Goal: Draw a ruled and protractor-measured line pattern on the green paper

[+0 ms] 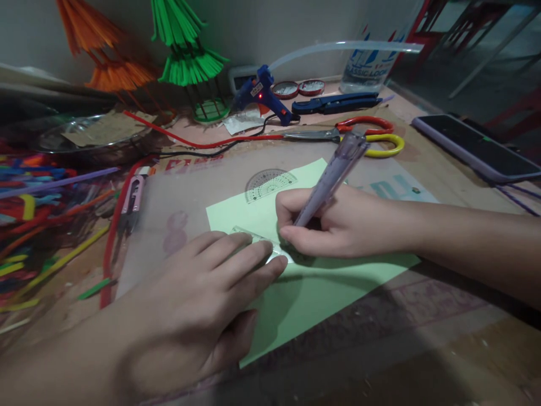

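Note:
A sheet of light green paper [325, 293] lies on the work surface in front of me. Stretched fingers of my left hand [211, 293] press a clear ruler [243, 232] flat against it. My right hand [338, 220] is wrapped round a purple pen [329, 180], its tip hidden behind the fingers near the ruler's end. Partly over the paper's far edge rests a clear protractor [270, 183].
Beyond the paper lie scissors [384, 145], a blue glue gun [270, 96] with its red light lit, and blue pliers [333, 104]. A phone [473, 144] is at right. Loose coloured strips [46, 225], a pink cutter [134, 194] and a green craft tree [190, 62] stand leftward.

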Available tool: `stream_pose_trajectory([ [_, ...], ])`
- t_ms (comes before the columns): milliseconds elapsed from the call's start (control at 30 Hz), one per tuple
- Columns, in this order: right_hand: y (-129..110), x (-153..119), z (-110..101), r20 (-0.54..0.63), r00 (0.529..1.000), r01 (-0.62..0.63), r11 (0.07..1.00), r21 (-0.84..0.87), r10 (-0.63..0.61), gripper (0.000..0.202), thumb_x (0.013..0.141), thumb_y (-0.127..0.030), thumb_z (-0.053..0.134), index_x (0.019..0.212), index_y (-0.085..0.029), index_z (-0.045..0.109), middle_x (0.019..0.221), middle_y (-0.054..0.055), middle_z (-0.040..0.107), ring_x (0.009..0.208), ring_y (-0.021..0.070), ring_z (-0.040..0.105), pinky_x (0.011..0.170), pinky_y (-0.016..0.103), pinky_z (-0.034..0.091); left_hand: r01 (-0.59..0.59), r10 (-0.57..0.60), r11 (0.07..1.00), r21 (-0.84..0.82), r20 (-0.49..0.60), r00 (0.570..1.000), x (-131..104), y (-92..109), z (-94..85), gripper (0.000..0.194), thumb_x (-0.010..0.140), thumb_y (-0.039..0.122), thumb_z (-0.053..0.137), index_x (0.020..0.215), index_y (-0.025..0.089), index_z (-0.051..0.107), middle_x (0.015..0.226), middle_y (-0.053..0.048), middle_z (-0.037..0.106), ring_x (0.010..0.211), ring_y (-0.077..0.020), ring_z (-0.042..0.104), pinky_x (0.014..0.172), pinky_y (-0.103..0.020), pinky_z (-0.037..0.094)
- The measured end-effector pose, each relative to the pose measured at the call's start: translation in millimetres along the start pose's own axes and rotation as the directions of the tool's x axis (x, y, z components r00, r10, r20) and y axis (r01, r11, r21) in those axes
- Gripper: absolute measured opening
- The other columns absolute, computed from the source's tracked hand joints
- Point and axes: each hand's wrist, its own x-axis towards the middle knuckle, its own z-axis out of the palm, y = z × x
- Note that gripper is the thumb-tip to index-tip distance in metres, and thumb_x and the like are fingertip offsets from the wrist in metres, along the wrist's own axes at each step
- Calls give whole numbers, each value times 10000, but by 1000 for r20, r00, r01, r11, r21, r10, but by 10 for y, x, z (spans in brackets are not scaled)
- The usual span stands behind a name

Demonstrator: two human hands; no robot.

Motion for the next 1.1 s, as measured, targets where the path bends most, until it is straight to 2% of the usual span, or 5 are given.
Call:
stream_pose_trajectory([
  [133,-7,4,-4,10,1000,-11,1000,10,11,148,905,-219,568,766,-225,517,601,-64,475,555,121,441,551,266,316,9,-9,1000,-19,-6,1000,4,-9,-10,446,995,199,464,1430,200,561,1316,-97,706,1215,-305,637,926,-444,522],
  [400,-1,5,3,-9,1000,-5,1000,3,5,179,931,-242,569,767,-228,499,591,-70,464,552,118,438,557,268,308,-5,5,1000,0,-1,1000,-7,-3,8,459,979,152,460,1434,188,509,1313,-102,689,1207,-304,621,903,-460,517],
  [933,-9,-4,-57,93,995,-25,999,29,22,157,876,-181,562,735,-218,505,620,-52,510,561,107,412,545,254,302,-11,11,1000,-5,8,1000,14,-4,-28,444,1006,194,455,1437,200,564,1323,-98,711,1170,-300,655,889,-439,547],
  [1000,-13,-17,-64,52,999,-21,998,64,18,171,875,-176,571,727,-219,495,623,-53,492,571,105,420,542,247,316,-1,1,1000,-2,2,1000,16,-3,-26,446,1001,185,454,1431,202,569,1321,-96,710,1177,-301,650,891,-436,544],
  [1100,-48,-41,-67,-21,999,-28,972,234,34,161,911,-168,551,773,-221,486,654,-54,509,596,103,491,551,228,370,3,-3,1000,-16,4,1000,13,-6,-23,464,973,177,485,1423,215,592,1347,-82,694,1184,-295,646,901,-426,548],
])
